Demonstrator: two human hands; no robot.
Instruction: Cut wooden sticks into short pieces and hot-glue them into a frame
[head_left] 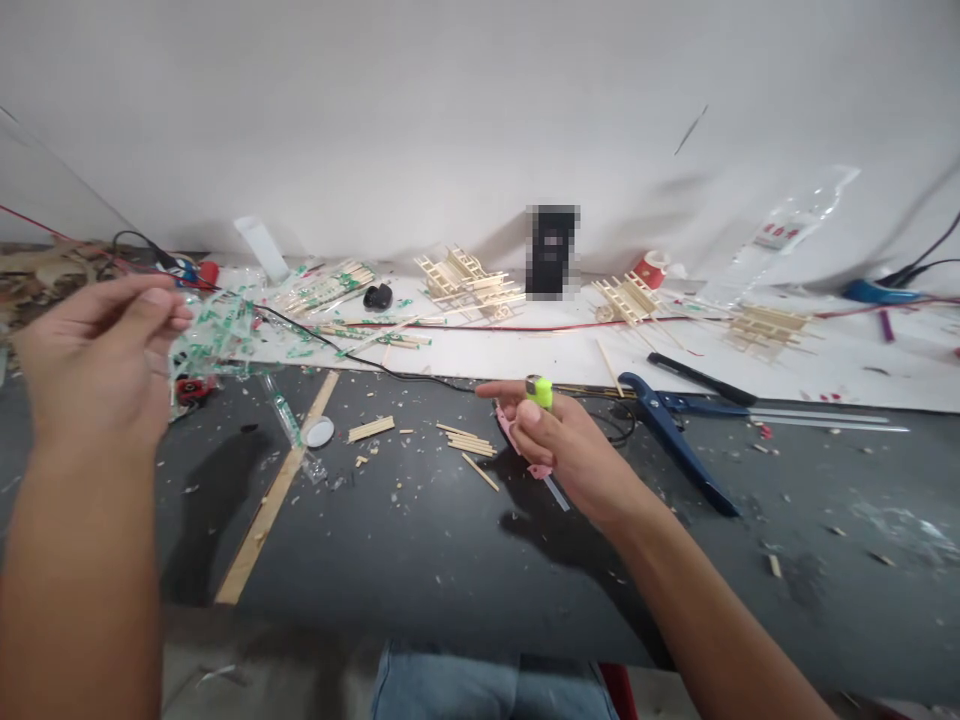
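Note:
My left hand (pixel 105 345) is raised at the left, thumb and fingertips pinched together beside green-printed clear wrappers (pixel 217 335); anything between them is too small to make out. Right of centre, my right hand (pixel 559 435) has its index finger stretched left and the other fingers curled at a pink tool (pixel 538 471), mostly hidden behind it. A clear stick (pixel 556 493) sticks out of the tool. Something bright yellow-green (pixel 539 392) shows at the index finger. Short wooden sticks (pixel 470 443) and a small stick bundle (pixel 371 429) lie left of this hand.
Stick-built frames (pixel 469 285) stand at the back, with more frames (pixel 628 300) further right. Wrapped sticks (pixel 326 287) lie back left. A blue-handled tool (pixel 679 440) and black pen-like tool (pixel 701 379) are at the right. A wooden strip (pixel 259 525) and white round lid (pixel 319 432) are left.

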